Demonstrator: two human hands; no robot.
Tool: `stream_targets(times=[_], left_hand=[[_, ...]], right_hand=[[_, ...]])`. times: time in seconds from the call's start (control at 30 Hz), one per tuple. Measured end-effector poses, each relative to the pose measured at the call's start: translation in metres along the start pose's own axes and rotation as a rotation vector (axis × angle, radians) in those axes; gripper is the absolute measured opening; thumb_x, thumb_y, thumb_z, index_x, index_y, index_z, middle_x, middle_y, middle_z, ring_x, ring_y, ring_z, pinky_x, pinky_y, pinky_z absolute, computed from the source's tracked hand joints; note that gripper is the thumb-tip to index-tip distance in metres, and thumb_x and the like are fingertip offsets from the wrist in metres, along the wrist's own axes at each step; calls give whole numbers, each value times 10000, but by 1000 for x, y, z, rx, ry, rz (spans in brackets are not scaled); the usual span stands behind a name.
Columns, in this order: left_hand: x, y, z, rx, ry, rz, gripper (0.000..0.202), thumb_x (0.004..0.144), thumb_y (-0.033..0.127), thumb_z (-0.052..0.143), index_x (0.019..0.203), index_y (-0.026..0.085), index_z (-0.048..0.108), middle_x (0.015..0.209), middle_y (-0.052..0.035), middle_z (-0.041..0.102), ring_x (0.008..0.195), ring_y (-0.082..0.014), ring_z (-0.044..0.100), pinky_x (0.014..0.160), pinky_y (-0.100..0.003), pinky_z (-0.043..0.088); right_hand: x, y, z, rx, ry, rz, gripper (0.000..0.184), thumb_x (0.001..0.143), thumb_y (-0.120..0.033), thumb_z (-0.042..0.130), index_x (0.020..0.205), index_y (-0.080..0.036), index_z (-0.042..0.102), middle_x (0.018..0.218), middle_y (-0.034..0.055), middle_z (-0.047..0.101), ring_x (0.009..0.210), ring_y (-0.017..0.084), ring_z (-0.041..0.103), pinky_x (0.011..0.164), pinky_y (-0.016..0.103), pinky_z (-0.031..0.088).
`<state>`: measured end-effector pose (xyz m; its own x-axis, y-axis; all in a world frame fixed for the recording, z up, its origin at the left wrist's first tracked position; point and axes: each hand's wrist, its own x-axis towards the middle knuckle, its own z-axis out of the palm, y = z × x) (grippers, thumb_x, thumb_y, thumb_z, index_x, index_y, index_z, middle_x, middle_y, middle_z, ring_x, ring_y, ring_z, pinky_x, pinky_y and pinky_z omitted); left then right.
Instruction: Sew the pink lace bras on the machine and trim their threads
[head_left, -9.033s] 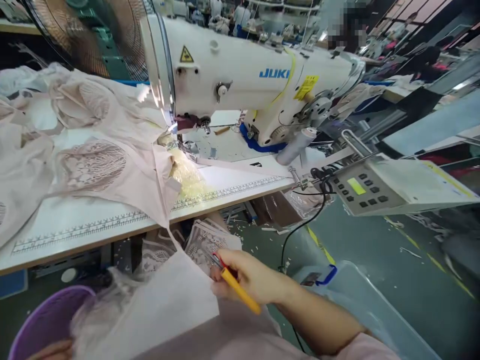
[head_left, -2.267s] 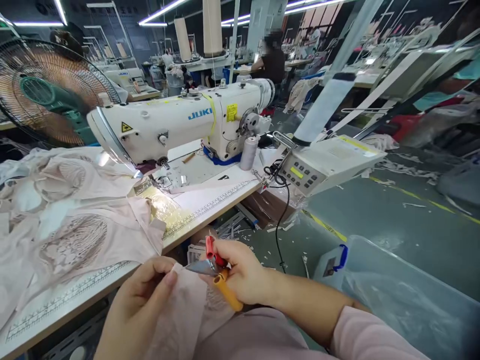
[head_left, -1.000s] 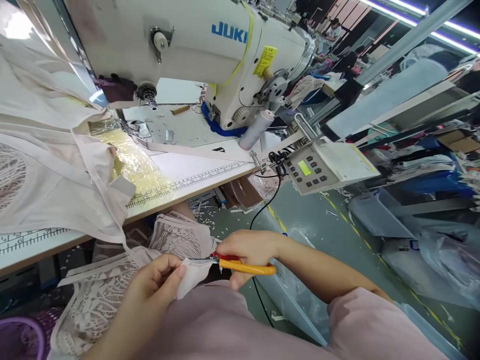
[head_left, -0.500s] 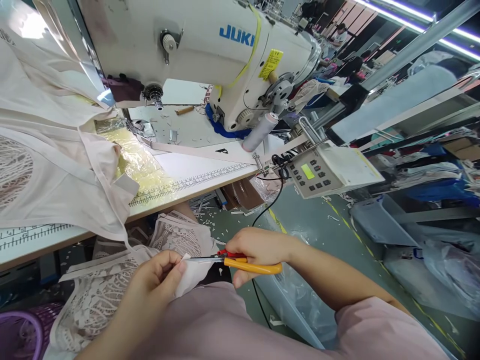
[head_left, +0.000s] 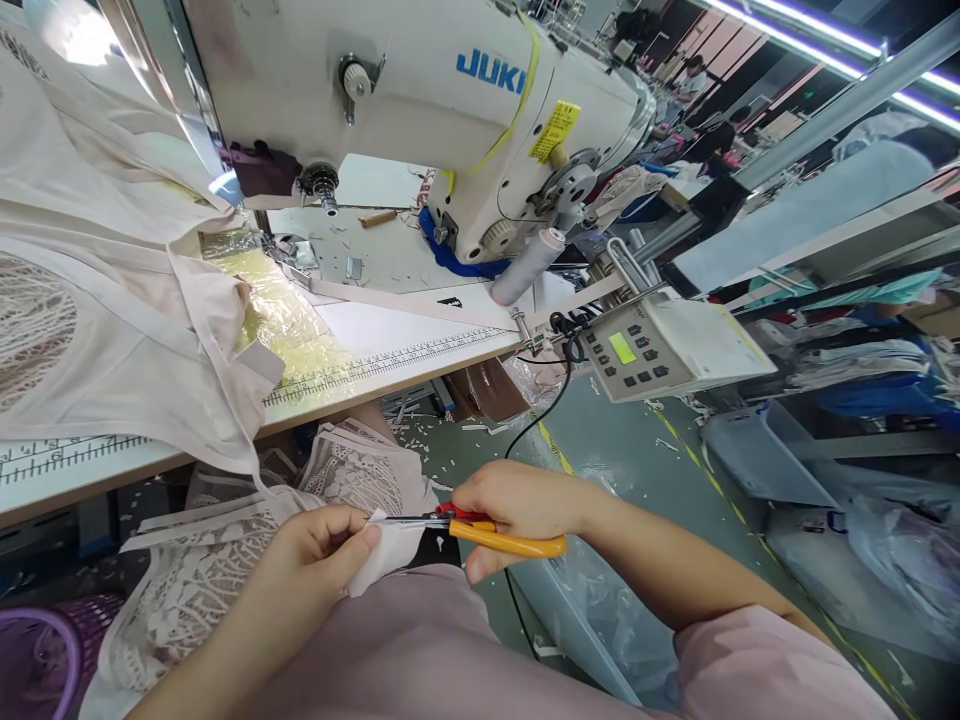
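Note:
My right hand [head_left: 517, 508] is closed round a pair of thread snips [head_left: 480, 531] with a yellow and red handle. Their blades point left and meet a small flap of pale pink fabric [head_left: 386, 555]. My left hand [head_left: 319, 560] pinches that flap between thumb and fingers, just below the table edge. Under the hands lies a lace-trimmed garment [head_left: 225, 570] that hangs down from the sewing table [head_left: 390, 345].
A white JUKI sewing machine [head_left: 420, 90] stands on the table, with pink garments [head_left: 112, 300] heaped at its left. A control panel [head_left: 660, 345] juts out at the right. A purple basket [head_left: 37, 665] sits bottom left; clear plastic bins [head_left: 757, 455] stand on the floor.
Over the last second the hands have stayed together on the flap; the view has shifted slightly. Nine seconds ago the right hand alone held the snips over the hanging fabric.

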<state>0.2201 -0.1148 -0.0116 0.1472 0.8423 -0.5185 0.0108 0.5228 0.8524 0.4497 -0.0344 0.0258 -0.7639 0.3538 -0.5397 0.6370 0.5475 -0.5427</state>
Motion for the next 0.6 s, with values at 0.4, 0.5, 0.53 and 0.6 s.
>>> stream_targets(times=[0.4,0.5,0.53,0.6], left_hand=[[2,-6,-2,-61,-146,-74,333,698,491,659,602,173,631,519,12,535,464,-102,406,456,-208,314],[2,-6,-4,-18,-134,-50,324,709,493,644,602,187,627,536,13,542,481,-115,425,457,-212,334],[1,-5,-4,10,-121,-30,321,717,491,637,605,191,625,547,15,543,498,-118,435,468,-209,344],[-2,-1,-4,63,-84,34,309,736,480,623,611,197,625,576,20,549,542,-122,460,501,-201,368]], right_hand=[[4,5,15,117,84,44,629,724,-775,483,554,-190,326,502,-58,308,473,77,258,474,228,184],[4,10,17,165,149,27,636,736,-804,410,565,-196,335,508,-58,299,476,83,252,471,227,191],[4,12,17,179,183,20,636,740,-811,386,574,-199,333,516,-57,301,478,84,252,468,225,191],[5,13,16,211,276,-10,636,745,-825,335,598,-206,318,537,-56,313,485,87,262,467,221,202]])
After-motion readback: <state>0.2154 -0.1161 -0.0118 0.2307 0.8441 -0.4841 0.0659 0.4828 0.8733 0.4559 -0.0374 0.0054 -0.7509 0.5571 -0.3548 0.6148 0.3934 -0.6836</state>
